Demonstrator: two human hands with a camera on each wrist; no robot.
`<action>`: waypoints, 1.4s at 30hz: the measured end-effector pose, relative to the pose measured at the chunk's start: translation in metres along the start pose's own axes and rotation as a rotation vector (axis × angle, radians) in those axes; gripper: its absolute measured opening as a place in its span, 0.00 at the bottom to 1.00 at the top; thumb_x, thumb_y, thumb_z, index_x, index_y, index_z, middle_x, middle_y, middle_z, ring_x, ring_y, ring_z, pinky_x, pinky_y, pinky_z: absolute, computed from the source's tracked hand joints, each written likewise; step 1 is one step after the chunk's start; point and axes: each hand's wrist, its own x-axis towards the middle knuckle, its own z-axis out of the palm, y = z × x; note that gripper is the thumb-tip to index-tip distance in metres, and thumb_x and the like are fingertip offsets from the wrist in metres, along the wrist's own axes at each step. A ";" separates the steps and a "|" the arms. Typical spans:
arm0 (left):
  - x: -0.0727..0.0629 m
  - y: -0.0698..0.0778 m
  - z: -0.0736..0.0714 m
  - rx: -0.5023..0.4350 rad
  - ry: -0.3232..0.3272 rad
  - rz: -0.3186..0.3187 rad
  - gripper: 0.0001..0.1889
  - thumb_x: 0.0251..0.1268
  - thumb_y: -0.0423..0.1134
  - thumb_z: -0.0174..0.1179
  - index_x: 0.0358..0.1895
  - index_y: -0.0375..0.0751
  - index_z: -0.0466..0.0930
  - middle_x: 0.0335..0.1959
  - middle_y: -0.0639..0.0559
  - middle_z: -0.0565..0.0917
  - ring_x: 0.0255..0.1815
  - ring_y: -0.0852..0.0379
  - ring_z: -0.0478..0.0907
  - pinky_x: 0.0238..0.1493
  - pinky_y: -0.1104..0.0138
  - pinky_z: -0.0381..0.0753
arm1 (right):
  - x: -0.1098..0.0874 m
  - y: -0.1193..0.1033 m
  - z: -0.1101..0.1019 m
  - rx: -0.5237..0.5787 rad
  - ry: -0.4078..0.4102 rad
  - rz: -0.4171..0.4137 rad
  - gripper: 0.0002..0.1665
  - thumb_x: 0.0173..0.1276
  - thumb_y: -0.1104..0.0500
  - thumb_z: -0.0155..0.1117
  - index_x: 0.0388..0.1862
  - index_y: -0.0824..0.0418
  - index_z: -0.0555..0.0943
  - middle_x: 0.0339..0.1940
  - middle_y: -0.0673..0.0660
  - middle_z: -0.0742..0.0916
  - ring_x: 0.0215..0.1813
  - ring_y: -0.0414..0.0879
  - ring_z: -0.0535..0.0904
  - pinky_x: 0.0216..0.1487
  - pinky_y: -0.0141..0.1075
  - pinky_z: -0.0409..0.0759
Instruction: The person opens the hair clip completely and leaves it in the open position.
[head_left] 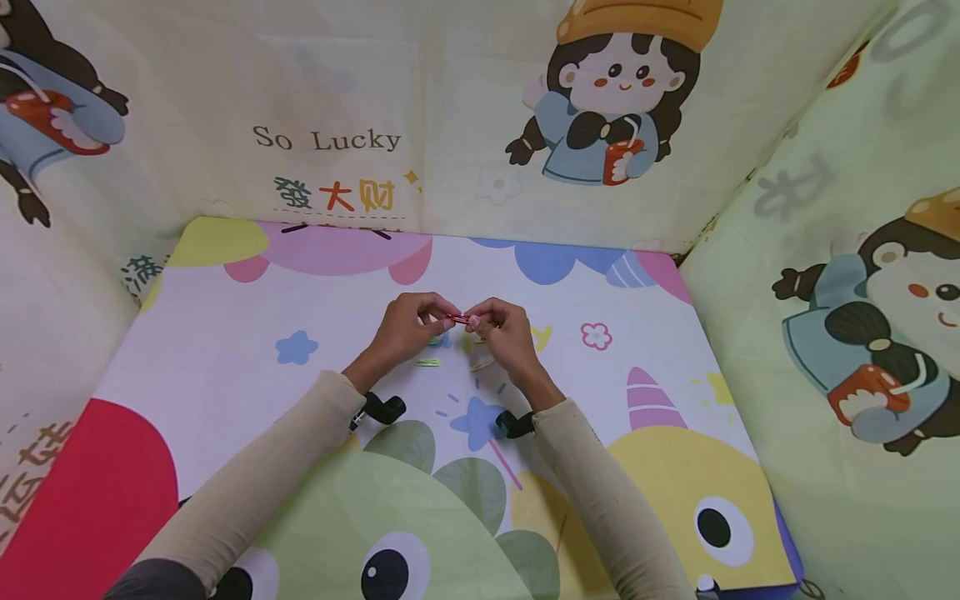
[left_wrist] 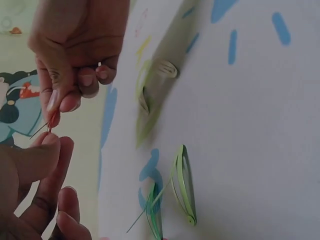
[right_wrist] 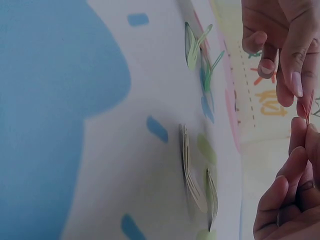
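Observation:
A small red snap hair clip point(head_left: 459, 319) is held in the air between both hands, above the mat. My left hand point(head_left: 408, 329) pinches one end of it between thumb and forefinger. The other end is pinched by my right hand point(head_left: 506, 333). In the left wrist view a thin strip of the red clip point(left_wrist: 52, 119) stands apart from the rest; fingertips hide much of it. Below the left hand lie a light green clip point(left_wrist: 186, 187) and a darker green clip point(left_wrist: 154, 215). Under the right hand are a cream clip point(right_wrist: 187, 165) and a pale yellow-green clip point(right_wrist: 212, 200).
The printed mat point(head_left: 225, 358) covers the table, with cartoon shapes on it. Printed cloth walls stand at the back point(head_left: 450, 100), left and right point(head_left: 825, 350). A black wrist camera point(head_left: 384, 408) sits on the left wrist, another point(head_left: 515, 424) on the right.

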 end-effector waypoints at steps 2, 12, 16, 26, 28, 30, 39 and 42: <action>0.001 0.000 0.001 0.047 0.017 0.020 0.08 0.67 0.38 0.74 0.48 0.49 0.92 0.41 0.51 0.93 0.40 0.52 0.80 0.43 0.62 0.76 | 0.000 0.000 0.000 0.000 -0.005 0.002 0.03 0.76 0.65 0.68 0.42 0.61 0.88 0.30 0.54 0.90 0.43 0.66 0.83 0.42 0.39 0.80; 0.000 -0.002 0.003 0.207 0.069 0.064 0.08 0.64 0.42 0.77 0.45 0.51 0.93 0.42 0.52 0.94 0.46 0.49 0.79 0.47 0.59 0.76 | 0.000 0.000 0.001 -0.058 -0.035 -0.033 0.04 0.76 0.65 0.68 0.44 0.61 0.88 0.34 0.57 0.90 0.40 0.55 0.83 0.41 0.31 0.79; 0.000 -0.003 0.002 0.229 0.069 0.055 0.08 0.64 0.42 0.77 0.45 0.50 0.94 0.42 0.51 0.93 0.46 0.46 0.80 0.46 0.58 0.76 | -0.001 0.001 -0.001 -0.117 -0.053 -0.051 0.05 0.75 0.63 0.70 0.46 0.59 0.90 0.37 0.63 0.91 0.39 0.49 0.82 0.42 0.33 0.77; 0.002 -0.005 0.005 0.262 0.059 0.055 0.08 0.63 0.42 0.78 0.45 0.51 0.95 0.39 0.52 0.92 0.42 0.51 0.77 0.43 0.60 0.75 | 0.000 0.004 -0.003 -0.219 -0.049 -0.086 0.07 0.67 0.63 0.78 0.43 0.56 0.91 0.32 0.54 0.88 0.34 0.45 0.78 0.34 0.32 0.74; 0.002 -0.005 0.005 0.267 0.054 0.047 0.08 0.63 0.42 0.77 0.45 0.51 0.95 0.38 0.52 0.92 0.42 0.51 0.77 0.43 0.60 0.74 | 0.001 0.005 -0.003 -0.267 -0.042 -0.087 0.07 0.67 0.61 0.79 0.43 0.54 0.91 0.33 0.53 0.89 0.34 0.45 0.79 0.33 0.32 0.74; 0.002 -0.005 0.006 0.273 0.049 0.040 0.08 0.64 0.42 0.77 0.45 0.51 0.95 0.38 0.52 0.92 0.42 0.51 0.76 0.43 0.59 0.74 | 0.002 0.005 -0.003 -0.332 -0.034 -0.091 0.07 0.67 0.60 0.79 0.43 0.53 0.92 0.35 0.51 0.91 0.35 0.45 0.80 0.35 0.32 0.76; 0.004 -0.003 0.007 0.325 0.017 0.017 0.07 0.65 0.40 0.75 0.44 0.51 0.94 0.38 0.52 0.93 0.43 0.51 0.77 0.43 0.59 0.75 | 0.006 0.005 -0.001 -0.512 -0.012 -0.106 0.08 0.65 0.59 0.81 0.43 0.54 0.94 0.40 0.51 0.94 0.40 0.48 0.83 0.43 0.37 0.78; 0.006 -0.004 0.008 0.346 0.003 0.016 0.06 0.65 0.39 0.75 0.43 0.51 0.94 0.37 0.53 0.93 0.45 0.51 0.77 0.44 0.59 0.75 | 0.008 0.006 0.000 -0.559 -0.008 -0.097 0.08 0.65 0.58 0.80 0.43 0.54 0.94 0.39 0.50 0.94 0.39 0.47 0.82 0.42 0.36 0.77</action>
